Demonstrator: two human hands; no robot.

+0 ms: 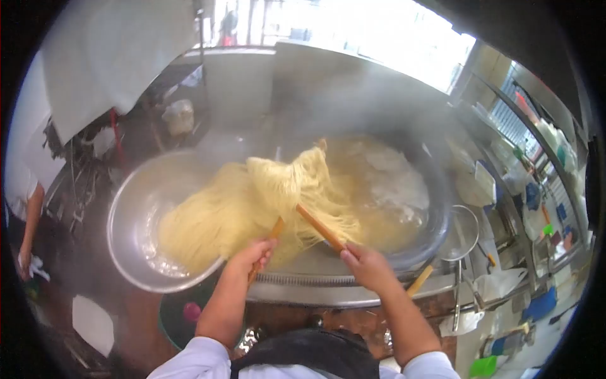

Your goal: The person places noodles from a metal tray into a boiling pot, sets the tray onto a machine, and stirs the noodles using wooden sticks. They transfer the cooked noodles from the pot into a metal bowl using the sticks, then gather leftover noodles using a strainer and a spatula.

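Observation:
My left hand (255, 254) is closed round one wooden stick (276, 232), and my right hand (366, 265) grips another wooden stick (319, 228). Yellow noodles (287, 180) hang in a thick bundle over the far parts of the sticks. More noodles stretch left into a large metal bowl (136, 189), whose bottom shows some liquid. On the right, a big wok (445, 218) holds cloudy, steaming liquid, and strands trail along its left side. Steam blurs the far edges of the wok.
A wire strainer (464, 234) with a wooden handle lies right of the wok. Below the bowl is a dark green tub (173, 316). At the far left, another person's arm (33, 221) shows. Shelves with bags and utensils line the right side. A bright window is ahead.

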